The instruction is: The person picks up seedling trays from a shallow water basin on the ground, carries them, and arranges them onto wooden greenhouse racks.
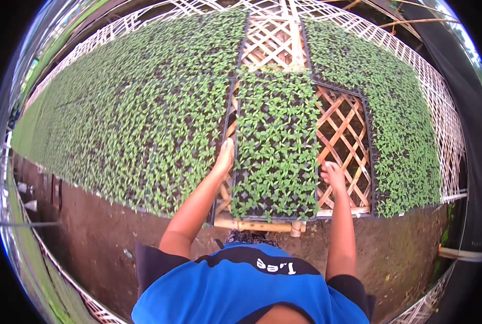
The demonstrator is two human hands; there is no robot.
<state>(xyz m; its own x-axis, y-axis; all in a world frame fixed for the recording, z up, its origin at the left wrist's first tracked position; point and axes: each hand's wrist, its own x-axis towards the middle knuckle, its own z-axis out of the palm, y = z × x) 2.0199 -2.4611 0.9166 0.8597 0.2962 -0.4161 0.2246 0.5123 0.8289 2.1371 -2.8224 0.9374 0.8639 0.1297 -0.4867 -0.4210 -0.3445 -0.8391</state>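
A black seedling tray [276, 146] full of small green leafy plants lies in front of me on a bamboo lattice bench. My left hand [226, 156] is at the tray's left edge, its fingers stretched out along the rim over the narrow gap beside it. To the right of the same tray, my right hand [332, 174] hovers by its edge above the bare bamboo lattice [351, 140]. Its fingers are loosely bent and apart, with nothing visible between them.
Many more seedling trays [138, 119] cover the bench on the left, and another block of seedlings [400, 124] stands at the right. Pale lattice [273, 43] shows beyond the middle tray. A bamboo pole [257, 225] forms the near edge, above brown soil [111, 227].
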